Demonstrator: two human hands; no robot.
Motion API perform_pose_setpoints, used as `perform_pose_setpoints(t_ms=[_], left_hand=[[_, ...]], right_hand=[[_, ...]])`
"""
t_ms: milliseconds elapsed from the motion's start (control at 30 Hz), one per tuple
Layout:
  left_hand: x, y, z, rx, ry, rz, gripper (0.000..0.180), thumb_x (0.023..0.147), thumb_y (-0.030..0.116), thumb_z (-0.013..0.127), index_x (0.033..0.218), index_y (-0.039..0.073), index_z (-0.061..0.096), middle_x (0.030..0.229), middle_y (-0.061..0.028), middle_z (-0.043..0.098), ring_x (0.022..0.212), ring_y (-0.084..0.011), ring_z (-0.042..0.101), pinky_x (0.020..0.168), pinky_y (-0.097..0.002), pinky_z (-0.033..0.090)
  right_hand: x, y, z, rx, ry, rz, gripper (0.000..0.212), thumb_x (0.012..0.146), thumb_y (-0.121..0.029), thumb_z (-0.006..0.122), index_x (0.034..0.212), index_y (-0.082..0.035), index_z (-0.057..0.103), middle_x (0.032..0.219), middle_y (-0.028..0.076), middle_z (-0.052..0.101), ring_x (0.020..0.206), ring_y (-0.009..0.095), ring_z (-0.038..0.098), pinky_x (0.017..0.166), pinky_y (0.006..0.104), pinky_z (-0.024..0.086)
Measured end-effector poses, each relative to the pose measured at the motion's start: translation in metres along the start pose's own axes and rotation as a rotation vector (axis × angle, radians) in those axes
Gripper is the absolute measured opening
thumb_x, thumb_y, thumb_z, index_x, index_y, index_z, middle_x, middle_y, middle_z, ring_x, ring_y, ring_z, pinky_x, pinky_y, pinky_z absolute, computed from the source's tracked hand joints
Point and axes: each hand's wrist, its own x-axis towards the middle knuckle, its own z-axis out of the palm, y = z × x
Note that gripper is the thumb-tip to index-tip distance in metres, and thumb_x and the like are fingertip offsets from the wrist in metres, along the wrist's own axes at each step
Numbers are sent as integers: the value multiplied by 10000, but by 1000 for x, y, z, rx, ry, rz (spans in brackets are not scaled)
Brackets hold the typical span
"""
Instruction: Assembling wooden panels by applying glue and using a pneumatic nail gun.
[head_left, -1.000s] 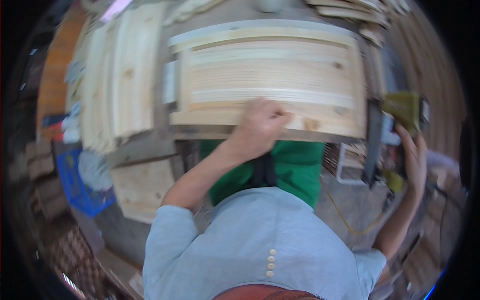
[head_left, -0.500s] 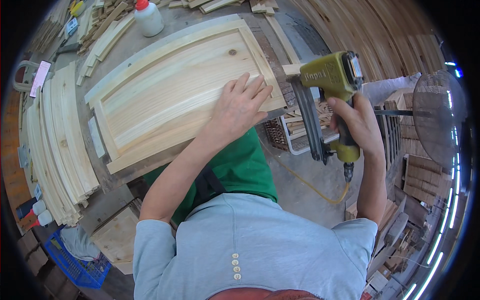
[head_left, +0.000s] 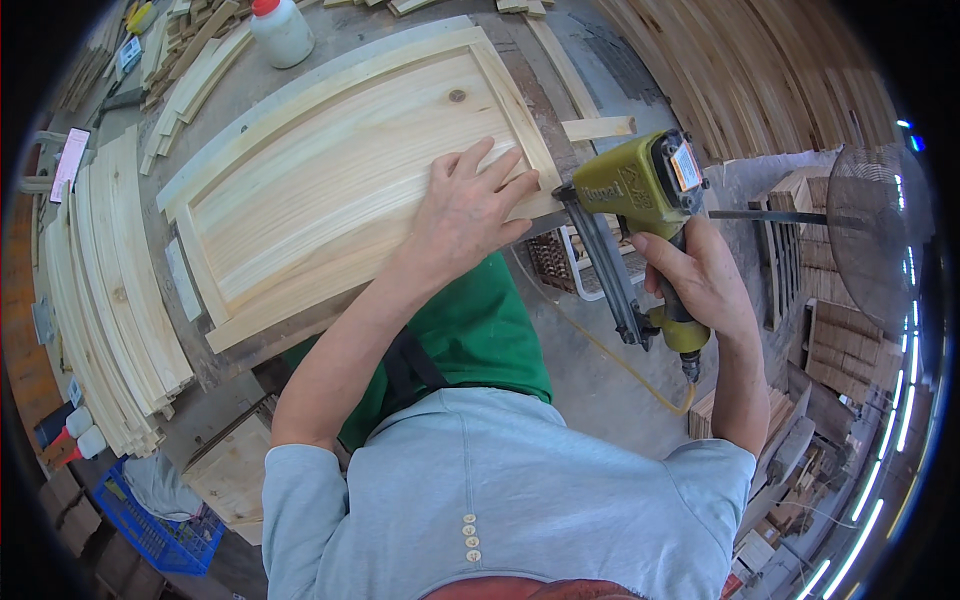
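Observation:
A pale wooden framed panel point(head_left: 340, 180) lies flat on the workbench. My left hand point(head_left: 462, 212) rests on its right part, fingers spread, the fingertips near the right-hand frame strip point(head_left: 517, 115). My right hand point(head_left: 703, 280) is wrapped round the dark grip of an olive-green pneumatic nail gun point(head_left: 628, 185). The gun's nose is at the panel's right edge, close to the near corner; whether it presses on the wood I cannot tell. A yellow air hose point(head_left: 610, 365) runs from the bottom of the gun's handle.
Long wooden strips point(head_left: 125, 270) are stacked at the left. A white bottle with a red cap point(head_left: 282, 35) stands behind the panel. Right of the bench are a crate of offcuts point(head_left: 555, 262), a caged fan point(head_left: 868, 235) and stacked boards point(head_left: 740, 70). A blue basket point(head_left: 160, 530) sits lower left.
My right hand has brought the nail gun left and slightly down, so its nose is now at the panel's right edge. My left hand stays spread on the panel.

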Motion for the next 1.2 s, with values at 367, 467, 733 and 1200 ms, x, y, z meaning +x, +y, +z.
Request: perform_pose_setpoints(t_ms=[367,467,733,1200], left_hand=[[-26,-47,-65,-225,188,-300,497,894,289,635,1297,16,537,1334,-206,538,1265,-368,480,1065,-454,362],[-65,-70,-113,-104,167,-472,488,899,264,631,1301,6,533,1340,-208,533,1276,-351,475,1078,-428,356],[-119,-39,-116,98,-123,-369,642,735,300,772,1265,4,562,1405,-195,472,1331,-392,401,1063,-486,342],[-138,-40,-117,122,-95,-371,612,705,335,775,1207,29,606,1392,-176,480,1326,-379,405,1055,-487,343]], right_hand=[[0,12,-12,276,129,-35,256,904,-211,653,964,24,573,667,51,582,542,107,565,488,239,447],[14,19,-16,298,158,-54,269,904,-223,653,954,29,574,671,57,587,540,108,570,488,236,448],[67,25,-19,497,112,-63,307,923,-283,630,936,15,558,743,76,609,516,118,593,439,232,480],[116,35,-29,608,1,-27,291,922,-284,631,928,-4,551,732,76,609,496,143,599,413,250,478]])
